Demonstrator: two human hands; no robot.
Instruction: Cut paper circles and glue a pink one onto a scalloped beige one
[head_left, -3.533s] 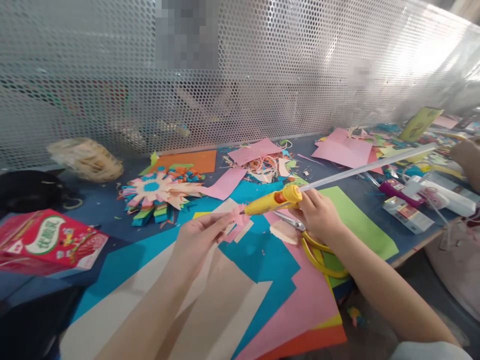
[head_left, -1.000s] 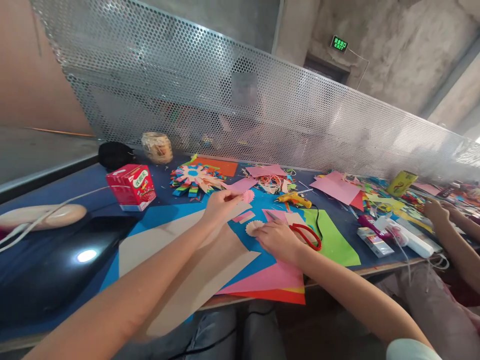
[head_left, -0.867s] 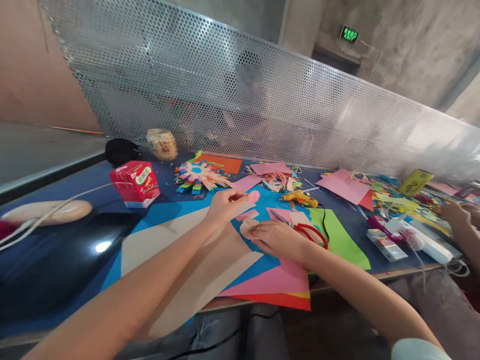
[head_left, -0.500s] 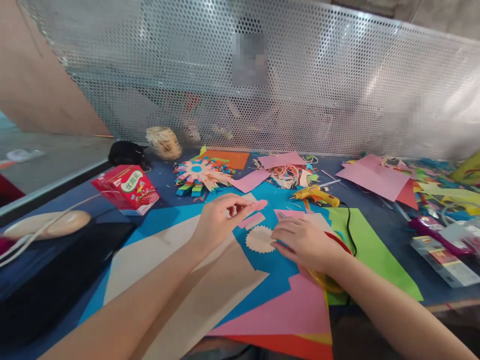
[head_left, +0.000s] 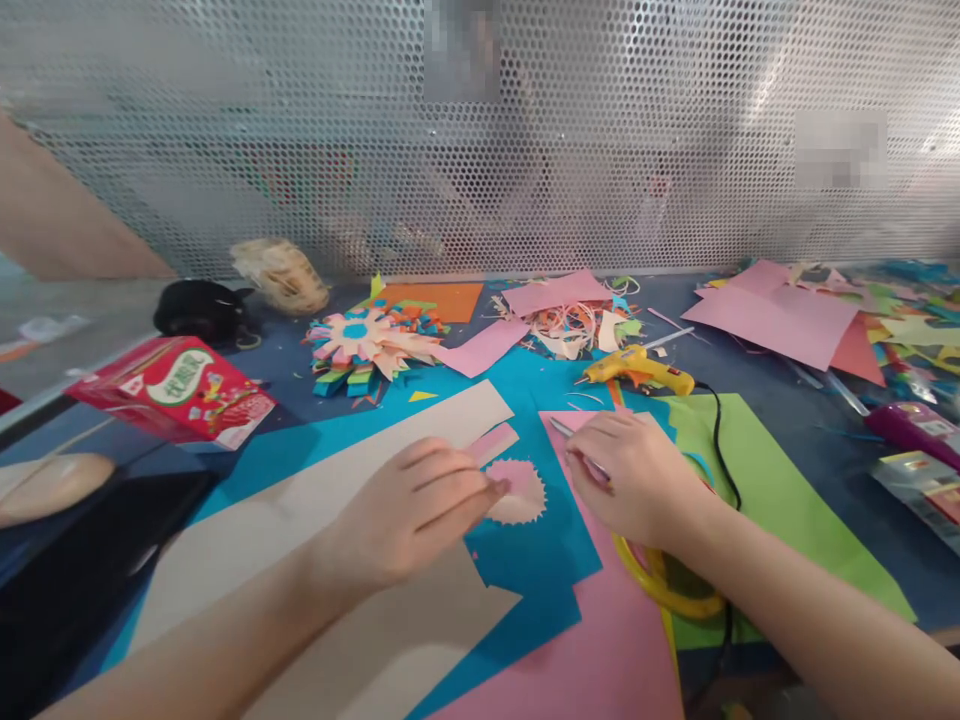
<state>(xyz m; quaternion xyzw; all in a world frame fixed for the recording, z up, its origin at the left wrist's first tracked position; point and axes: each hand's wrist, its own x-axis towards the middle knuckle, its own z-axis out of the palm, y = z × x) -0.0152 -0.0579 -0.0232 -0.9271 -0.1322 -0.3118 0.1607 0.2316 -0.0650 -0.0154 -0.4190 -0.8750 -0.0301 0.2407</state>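
My left hand (head_left: 420, 505) is closed, thumb and fingertips pinching the near-left edge of a small pink paper disc (head_left: 519, 478). The pink disc is over a cream paper disc (head_left: 531, 512) with a zigzag rim; whether they touch is unclear. Blue paper (head_left: 540, 560) is beneath them. Curled over pink paper (head_left: 559, 455), my right hand (head_left: 630, 475) has its fingers around a slim, silver, pointed tool (head_left: 598, 468), whose exact kind is mostly hidden. A small pink strip (head_left: 495, 440) lies behind my left fingers.
A yellow glue gun (head_left: 637, 370) with a black cord lies behind my right hand. A yellow ring (head_left: 649, 585) is beneath my right wrist. Further back are a layered paper flower (head_left: 375, 340) and a red carton (head_left: 176, 390). A perforated metal screen (head_left: 555, 200) borders the table.
My left hand has brought the pink disc down and nearer, over the cream disc. My right hand has drawn away from the cream disc and curled around the silver tool. The camera view has shifted.
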